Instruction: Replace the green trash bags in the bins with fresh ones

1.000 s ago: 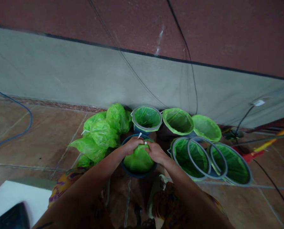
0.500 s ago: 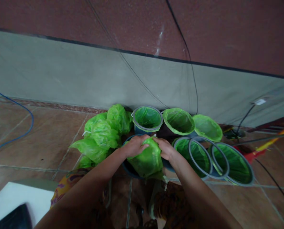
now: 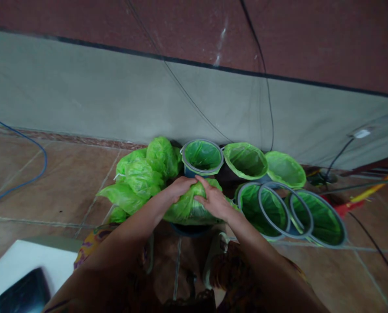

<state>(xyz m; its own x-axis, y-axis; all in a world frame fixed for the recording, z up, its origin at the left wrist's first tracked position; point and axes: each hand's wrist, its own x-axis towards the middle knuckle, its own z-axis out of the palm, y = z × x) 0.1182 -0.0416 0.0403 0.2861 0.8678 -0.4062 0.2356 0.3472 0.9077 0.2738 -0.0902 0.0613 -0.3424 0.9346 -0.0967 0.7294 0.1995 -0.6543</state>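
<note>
A green plastic bag (image 3: 191,209) bulges above a dark bucket (image 3: 191,231) between my feet and the wall. My left hand (image 3: 181,188) is closed on the bag's upper left side. My right hand (image 3: 213,199) grips its top from the right, the thumb pressed to the plastic and the fingers pointing toward the left hand. The two hands nearly meet at the top of the bag. Most of the bucket lies hidden beneath the bag. Just behind it stands another bucket (image 3: 203,157), lined with green plastic and topped by a grey ring.
Filled green bags (image 3: 141,178) are heaped at the left. Lined buckets (image 3: 246,161) and loose grey rings (image 3: 288,213) spread to the right. A white surface (image 3: 14,265) with a dark device (image 3: 24,293) is at lower left. Cables (image 3: 45,161) cross floor and wall.
The bag has been lifted and spread wider sideways over the bucket. My right hand has shifted left onto the top of the bag, closer to my left hand.
</note>
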